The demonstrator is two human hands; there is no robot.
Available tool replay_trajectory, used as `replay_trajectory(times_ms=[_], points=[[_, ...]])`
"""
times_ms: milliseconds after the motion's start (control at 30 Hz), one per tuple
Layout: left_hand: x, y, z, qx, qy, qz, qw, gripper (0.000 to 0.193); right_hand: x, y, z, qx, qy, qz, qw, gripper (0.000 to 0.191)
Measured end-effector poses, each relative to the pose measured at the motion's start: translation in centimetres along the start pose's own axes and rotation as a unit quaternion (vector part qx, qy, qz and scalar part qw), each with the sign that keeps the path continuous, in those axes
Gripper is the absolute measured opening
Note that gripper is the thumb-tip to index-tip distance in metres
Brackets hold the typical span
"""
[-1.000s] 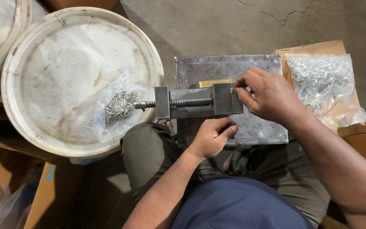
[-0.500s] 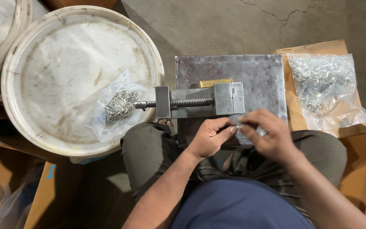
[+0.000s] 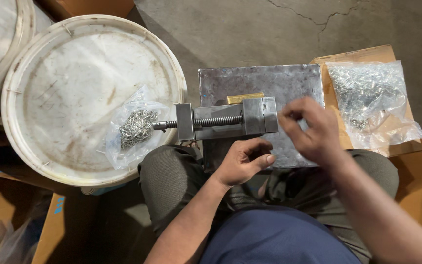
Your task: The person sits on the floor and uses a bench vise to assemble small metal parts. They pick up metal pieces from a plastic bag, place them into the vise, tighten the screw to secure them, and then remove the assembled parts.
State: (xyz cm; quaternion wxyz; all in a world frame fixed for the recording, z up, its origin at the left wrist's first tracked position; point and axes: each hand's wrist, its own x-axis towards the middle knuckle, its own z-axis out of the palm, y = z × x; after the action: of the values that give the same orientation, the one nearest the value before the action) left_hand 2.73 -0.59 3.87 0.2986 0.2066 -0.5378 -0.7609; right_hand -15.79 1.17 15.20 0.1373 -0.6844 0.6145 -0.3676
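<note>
A small steel vise [image 3: 225,121] is laid across the left edge of a metal plate [image 3: 289,80], its screw end reaching over a white bucket lid [image 3: 74,73]. The left hand [image 3: 242,161] is held loosely curled just below the vise, gripping nothing. The right hand [image 3: 308,129] is raised beside the vise's right end, fingertips pinched together; whether anything is held cannot be told. One bag of small metal parts [image 3: 135,128] is seen on the lid's right edge, another bag [image 3: 367,100] on cardboard [image 3: 362,53].
</note>
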Motion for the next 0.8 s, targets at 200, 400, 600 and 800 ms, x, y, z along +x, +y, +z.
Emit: replay_trajectory(times_ms=[200, 400, 600, 800], points=[[0.3, -0.1, 0.1, 0.03, 0.033, 0.002, 0.999, 0.028, 3.6, 0.1, -0.4, -0.113, -0.077, -0.062, 0.989, 0.011], [0.4, -0.4, 0.0, 0.023, 0.033, 0.0, 0.999, 0.028, 5.1, 0.9, -0.1, -0.127, -0.106, -0.078, 0.983, 0.011], [0.5, -1.0, -0.1, 0.038, 0.034, 0.0, 0.999, 0.027, 5.3, 2.5, 0.2, -0.145, -0.119, -0.094, 0.978, 0.013], [0.3, 0.9, 0.2, 0.046, 0.038, 0.006, 0.998, 0.027, 3.1, 4.7, -0.4, -0.149, -0.104, -0.108, 0.977, 0.012]])
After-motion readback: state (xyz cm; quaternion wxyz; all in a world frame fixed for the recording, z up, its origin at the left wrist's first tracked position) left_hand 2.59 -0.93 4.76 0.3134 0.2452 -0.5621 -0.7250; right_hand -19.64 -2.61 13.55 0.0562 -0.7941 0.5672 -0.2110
